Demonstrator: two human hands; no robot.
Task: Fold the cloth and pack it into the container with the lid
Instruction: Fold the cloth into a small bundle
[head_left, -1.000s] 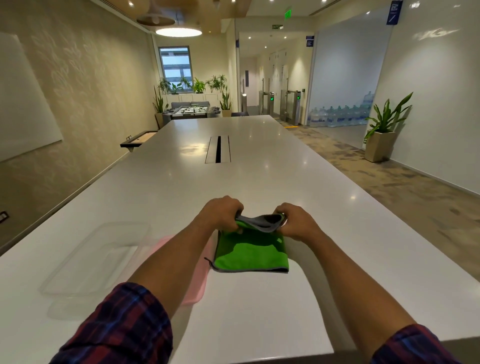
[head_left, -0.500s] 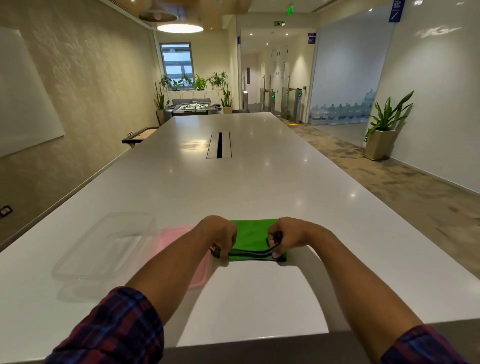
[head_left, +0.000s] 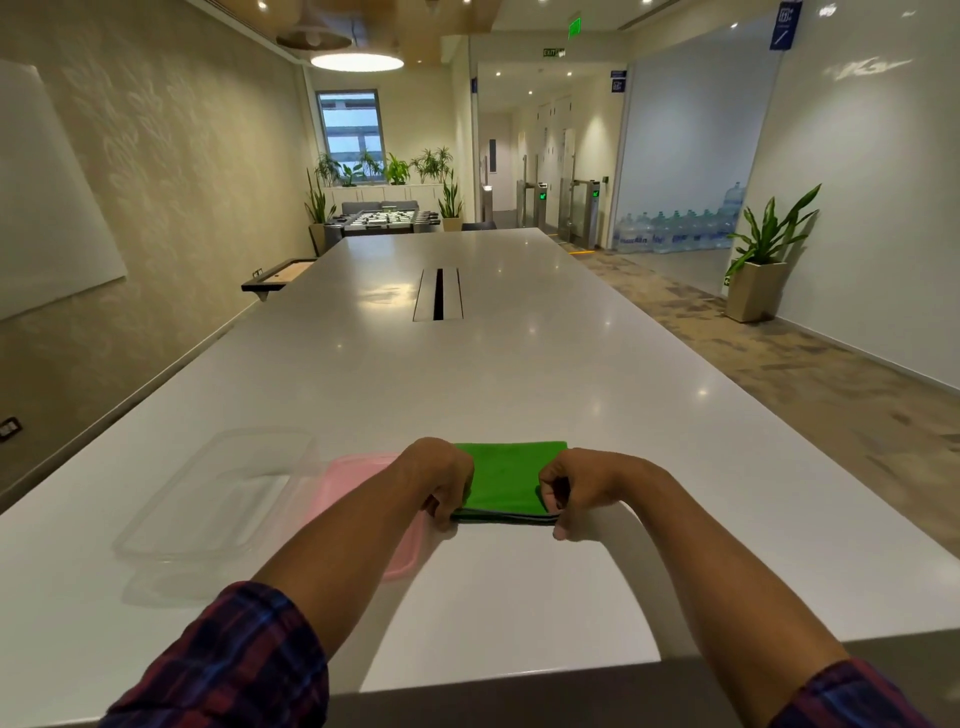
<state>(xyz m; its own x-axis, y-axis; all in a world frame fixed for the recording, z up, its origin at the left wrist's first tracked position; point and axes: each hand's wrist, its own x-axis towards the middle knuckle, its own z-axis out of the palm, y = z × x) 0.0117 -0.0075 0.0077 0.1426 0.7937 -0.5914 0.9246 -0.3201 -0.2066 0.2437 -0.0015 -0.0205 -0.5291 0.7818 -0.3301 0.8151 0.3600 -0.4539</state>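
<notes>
And there we have the cloth (head_left: 501, 480) lying flat on the white table (head_left: 519, 364), folded over into a compact green rectangle, with the dark trim of its layers stacked along the near edge. A second ago we saw that far edge lifted, grey underside showing, as it came over toward us; half a second ago it was already down, and now the fold looks squared up and a touch tidier.

Our left hand (head_left: 439, 480) sits at the cloth's near left corner, fingers curled tight and pinching the stacked edge. Our right hand (head_left: 574, 488) mirrors it at the near right corner, fingers (head_left: 550, 493) curled in and gripping the layers, thumb tip pressed down to the table just at the edge. Both hands have come nearer to us than they were a second ago, when they held the fold up at the far side.

Just left of the cloth lies the pink lid (head_left: 358, 478), flat on the table and partly hidden under our left forearm. Beside that, further left, stands the clear container (head_left: 218, 499), open. Neither has shifted. Plaid sleeves (head_left: 234, 665) frame the bottom of the view.
</notes>
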